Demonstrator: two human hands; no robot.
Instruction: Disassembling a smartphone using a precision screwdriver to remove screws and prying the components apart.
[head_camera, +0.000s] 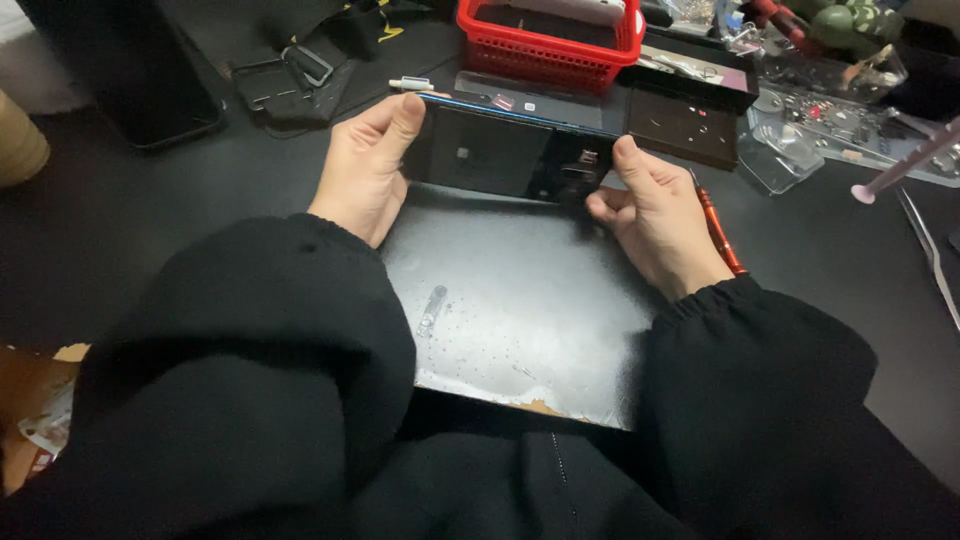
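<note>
A dark phone (505, 152) with a blue edge stands tilted on its long side above a worn grey work mat (520, 310), held between both hands. The left hand (365, 170) grips its left end, thumb pressed on the top corner and fingers closed behind it. The right hand (655, 215) holds the right end, thumb up against the edge, fingers curled tight under it. An orange-handled screwdriver (720, 232) lies just beside the right hand on the black bench (150, 230). Beyond the phone sit a red basket (550, 45) and a dark tray (685, 125). Clear plastic trays (830, 120) of small parts lie to the right, with tweezers (930, 255) near the edge.
</note>
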